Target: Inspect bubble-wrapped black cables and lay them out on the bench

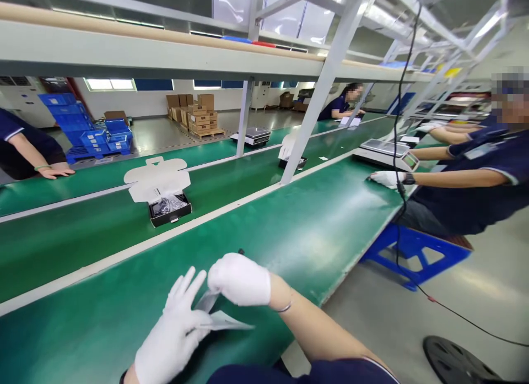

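My left hand (171,326), in a white glove, pinches a thin pale sheet (227,322) between thumb and fingers, with some fingers stretched up. Whether the sheet is paper or plastic I cannot tell. My right hand (240,279), also gloved in white, is closed at the upper end of a greyish flap (208,301) that seems to belong to the same sheet. Both hands are just above the green work surface (285,230), close together. A small black thing (241,252) shows just behind my right hand; its kind is unclear.
On the green conveyor belt (223,194) beyond a pale rail stands an open box (170,210) with a plastic-wrapped item. A second open box (291,158) is farther along. A slanted post (318,97), a hanging cable (397,152), a scale (386,152) and a co-worker (467,180) are to the right.
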Demonstrator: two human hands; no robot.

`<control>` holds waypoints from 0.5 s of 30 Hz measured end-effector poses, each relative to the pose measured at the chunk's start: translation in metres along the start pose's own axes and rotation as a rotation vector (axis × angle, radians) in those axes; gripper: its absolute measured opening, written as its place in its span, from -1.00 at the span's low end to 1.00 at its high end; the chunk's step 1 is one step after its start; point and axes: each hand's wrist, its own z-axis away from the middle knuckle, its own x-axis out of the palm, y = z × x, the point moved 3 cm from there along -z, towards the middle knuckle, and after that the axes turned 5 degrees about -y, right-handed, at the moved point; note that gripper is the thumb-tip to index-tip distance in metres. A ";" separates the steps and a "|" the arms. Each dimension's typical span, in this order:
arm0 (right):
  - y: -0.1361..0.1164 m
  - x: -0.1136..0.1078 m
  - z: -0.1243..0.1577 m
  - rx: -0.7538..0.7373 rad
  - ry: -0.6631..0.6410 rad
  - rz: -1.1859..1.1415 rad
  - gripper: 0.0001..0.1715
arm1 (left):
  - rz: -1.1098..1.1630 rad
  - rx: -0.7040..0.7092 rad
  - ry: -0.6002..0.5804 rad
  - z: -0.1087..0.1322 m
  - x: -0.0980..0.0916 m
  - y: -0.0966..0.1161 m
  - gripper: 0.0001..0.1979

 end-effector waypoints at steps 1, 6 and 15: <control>-0.012 -0.005 -0.009 -0.089 -0.039 0.063 -0.88 | 0.022 -0.005 -0.037 -0.002 0.003 0.005 -0.74; -0.016 -0.015 -0.031 -0.033 -0.037 0.080 -0.78 | 0.250 -0.157 0.029 0.009 0.000 -0.014 -0.70; 0.018 0.056 -0.076 0.139 0.140 -0.798 -0.54 | 0.588 -0.273 0.494 0.024 0.003 -0.058 -0.58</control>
